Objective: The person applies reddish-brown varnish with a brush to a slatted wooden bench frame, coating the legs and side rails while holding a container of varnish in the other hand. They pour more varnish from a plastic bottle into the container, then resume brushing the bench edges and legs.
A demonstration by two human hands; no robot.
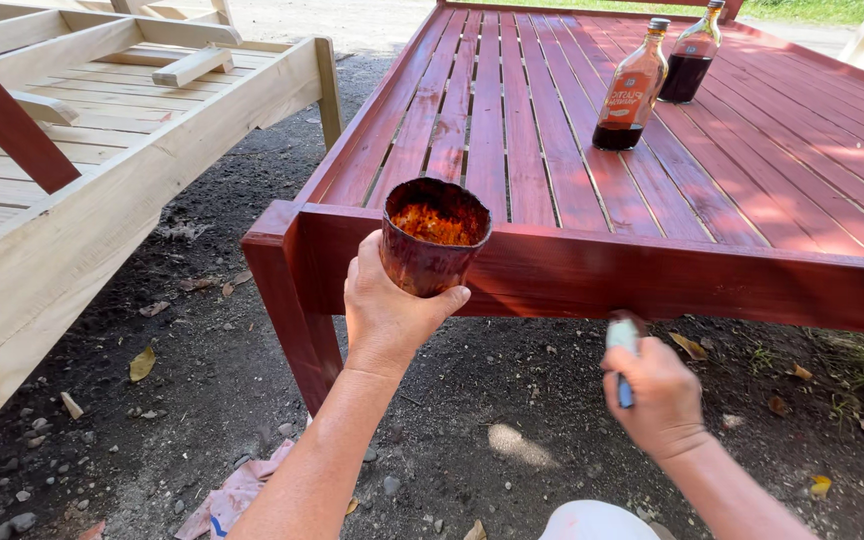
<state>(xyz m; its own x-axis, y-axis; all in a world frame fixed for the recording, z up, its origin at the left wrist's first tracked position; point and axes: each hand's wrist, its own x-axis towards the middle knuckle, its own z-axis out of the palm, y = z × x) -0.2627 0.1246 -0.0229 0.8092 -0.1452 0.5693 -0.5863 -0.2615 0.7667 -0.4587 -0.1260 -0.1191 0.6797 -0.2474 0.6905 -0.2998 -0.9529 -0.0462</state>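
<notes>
Red-brown stain already covers the slatted bed frame (592, 275) at centre and right — top slats, near rail and near-left leg all carry colour. A stain-caked cup (434, 237), cut open at the top, is held up by the left hand (389, 312), fingers wrapped closed around its lower wall, level with the near rail and just in front of it. Orange-brown liquid is seen inside, low in the cup.

A paintbrush (623, 345) with a pale blue handle is gripped in the closed right hand (660, 395); its head is pressed against the underside edge of the near rail, right of the cup. The bristles are mostly hidden by the rail's shadow.

Judgement on doing the stroke well: the brush should be drawn along the grain of the rail, the lower edge being worked before drips can set. The cup is best kept upright and close to the brush, so reloading needs little travel. Light loads are advised — an underside sheds excess onto the dirt.

Two glass bottles of dark liquid (632, 88) (692, 55) stand on the far slats, well apart from both hands. An unstained pale wooden frame (102, 160) lies to the left; splashes toward it should be avoided. A stained rag (237, 490) lies on the ground near the left forearm.
</notes>
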